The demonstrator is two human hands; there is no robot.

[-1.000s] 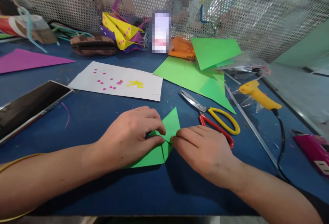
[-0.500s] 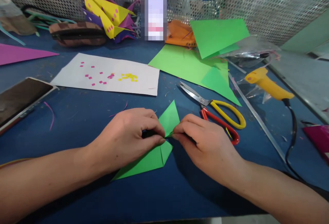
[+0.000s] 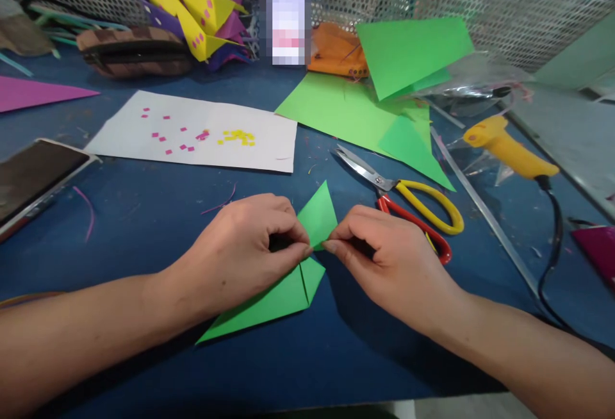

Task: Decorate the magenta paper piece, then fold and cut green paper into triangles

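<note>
A folded piece of green paper (image 3: pixel 273 303) lies low on the blue table, one pointed flap rising at its far right end. My left hand (image 3: pixel 250 239) covers its middle and pinches a fold between thumb and fingers. Close beside it, my right hand (image 3: pixel 384 252) pinches the edge of the raised flap, thumb and forefinger pressed together. The fingertips of both hands nearly meet at the fold. Behind my right hand are scissors (image 3: pixel 379 180) with one yellow and one red handle, blades slightly parted.
White paper (image 3: pixel 192 157) with small pink and yellow squares lies behind my hands. Green sheets (image 3: pixel 413 54) rest at the back right, near a yellow glue gun (image 3: pixel 514 147) with a black cord. At left are a phone (image 3: pixel 38 182) and a brown pouch (image 3: pixel 134 50).
The view has tilted slightly downward, so background things sit higher in the picture. Both hands keep their pinch on the green paper, with only a slight shift at the fold.
</note>
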